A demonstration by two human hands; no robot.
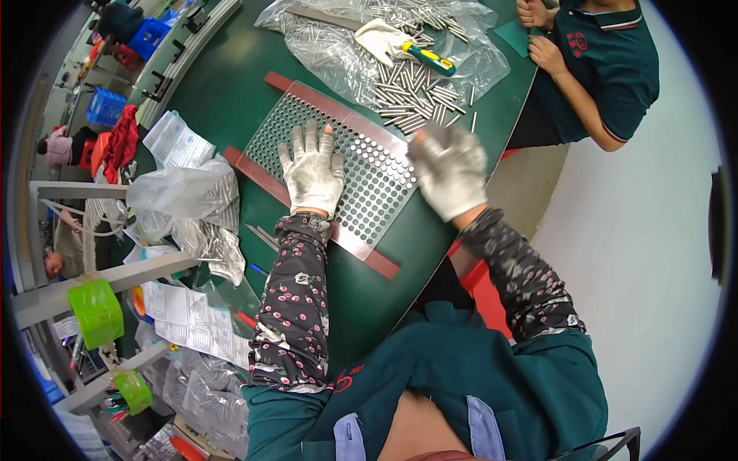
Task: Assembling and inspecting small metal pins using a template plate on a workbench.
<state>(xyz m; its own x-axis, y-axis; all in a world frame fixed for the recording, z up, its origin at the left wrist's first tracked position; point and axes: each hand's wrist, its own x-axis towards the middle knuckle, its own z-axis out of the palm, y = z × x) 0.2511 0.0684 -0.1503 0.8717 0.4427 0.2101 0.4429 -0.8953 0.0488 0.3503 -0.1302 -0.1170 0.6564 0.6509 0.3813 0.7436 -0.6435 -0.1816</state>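
A clear perforated plate [369, 215] with rows of round holes lies on dark red strips [377, 265] on the green table. Silvery metal pins [377, 157] fill a patch of holes on its right part. My left hand [313, 170], in a whitish glove with bare fingertips, rests flat on the plate with its fingers apart. Over the plate's right edge, close to the loose pins, is my right hand [451, 173], gloved as well. Motion smears its fingers, so whether they hold a pin is unclear. A heap of loose metal pins [419, 96] lies just beyond the plate.
A plastic bag [307, 46] spreads under the pins, with a white glove [380, 40] and a green-and-yellow handle [430, 59] on it. Another person's hands [542, 38] are at the far right table edge. Papers [178, 140] and plastic bags [184, 192] lie left.
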